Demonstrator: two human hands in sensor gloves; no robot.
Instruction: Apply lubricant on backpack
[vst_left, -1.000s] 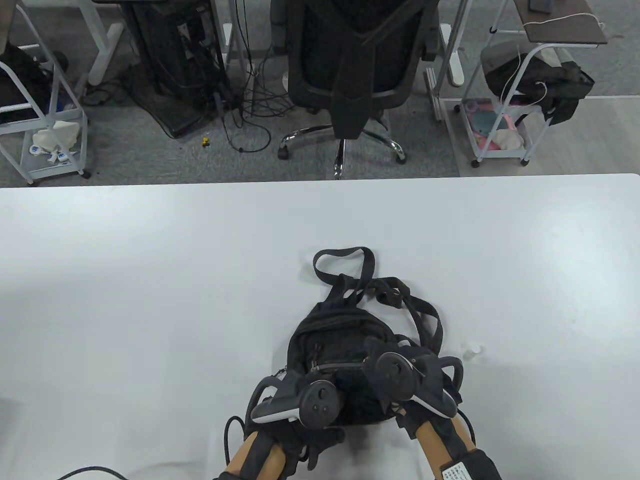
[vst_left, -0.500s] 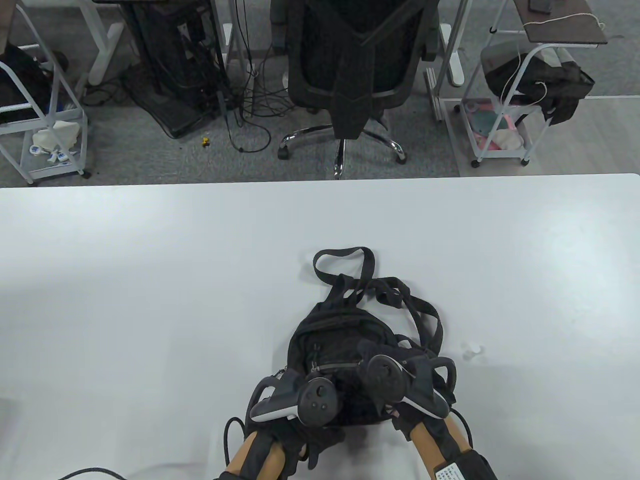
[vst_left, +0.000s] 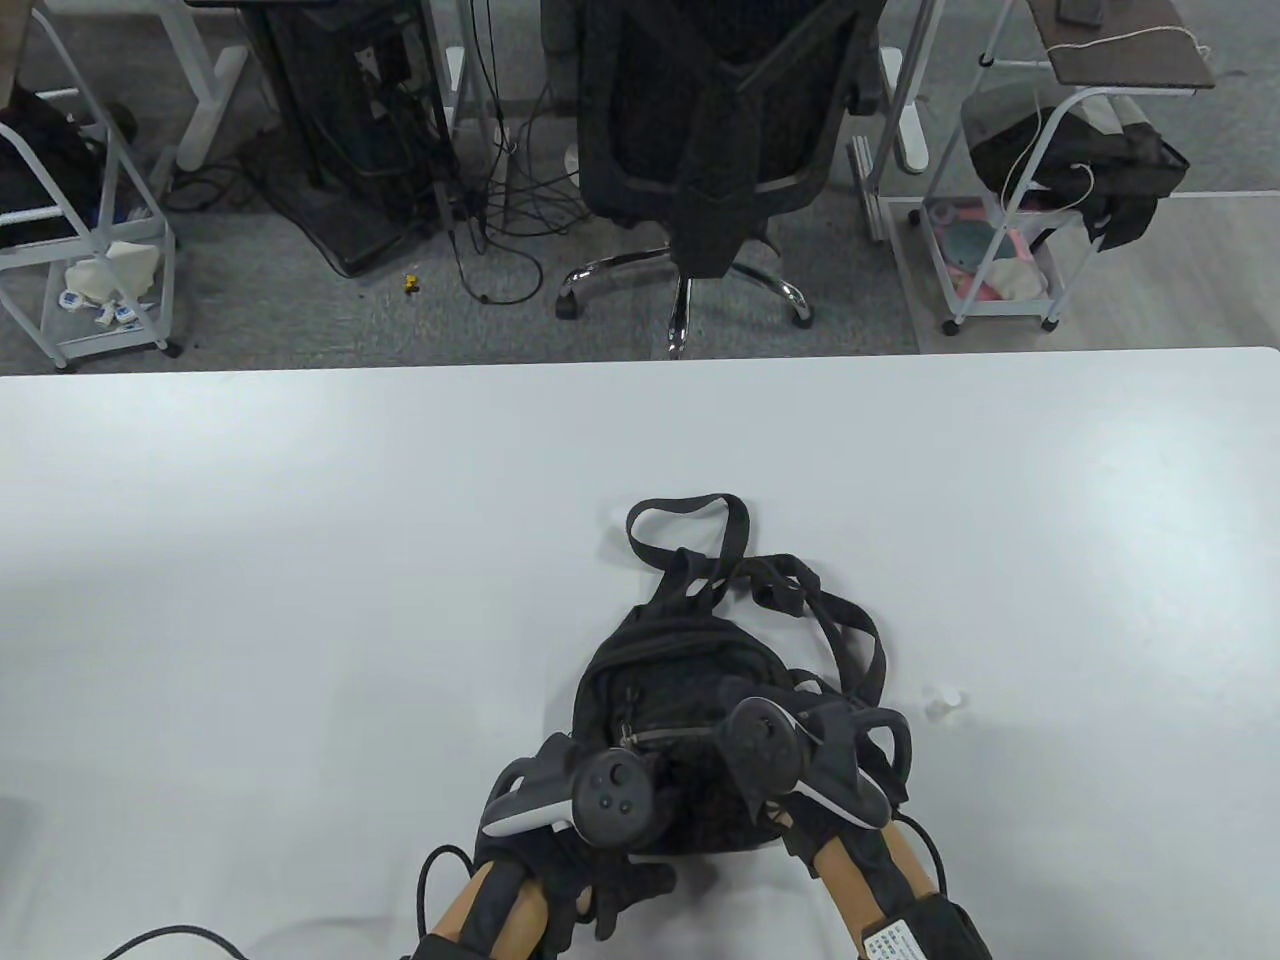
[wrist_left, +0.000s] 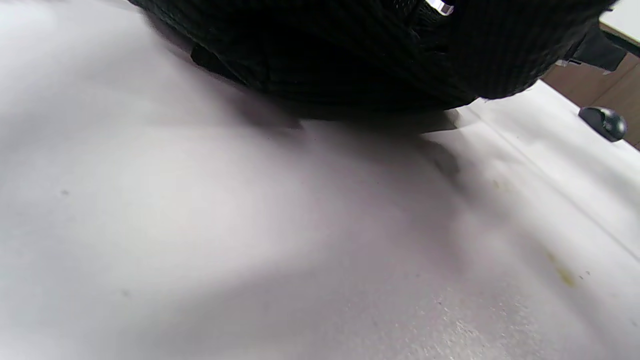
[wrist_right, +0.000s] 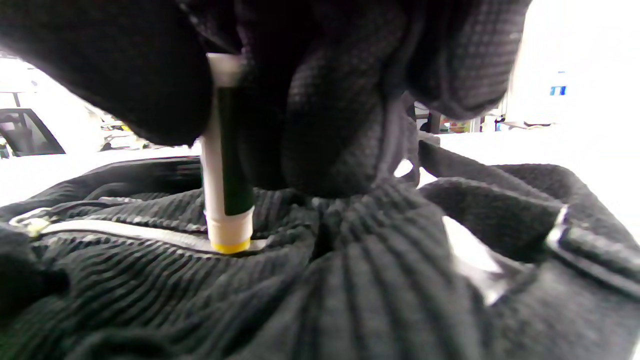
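Room: office behind your white table (vst_left: 300, 520), with a black mesh chair (vst_left: 715, 130) and wire carts on the carpet.
Backpack: small black backpack (vst_left: 665, 680) lying flat near your edge of the table, straps (vst_left: 690, 530) flopped toward the far side. That leaves the front zipper (wrist_right: 125, 231) facing up where you can get at it.
Right hand: your right hand (vst_left: 790, 745) pinches a lubricant stick (wrist_right: 225, 155) upright, white tube with a dark label, yellow tip pressed right onto the zipper. Fingers (wrist_right: 330, 120) wrap it close to the tip, which I'd guess gives you better control along the teeth.
Left hand: your left hand (vst_left: 580, 800) sits at the near left corner of the bag, probably pinning the fabric so the zipper stays taut. Honestly can't tell what the fingers are doing: the tracker hides them from above, and the left wrist view only shows dark fabric over the table.
Other bits: 1 small white cap-like piece (vst_left: 945, 703) on the table just right of the bag, likely the stick's cap but too small to say.
Since 1 s ago: your right hand has slid a bit left along the zipper line, and your left hand has shifted left and toward you. Bag and straps haven't budged.
Progress: looks mid-application, with zipper left to cover.
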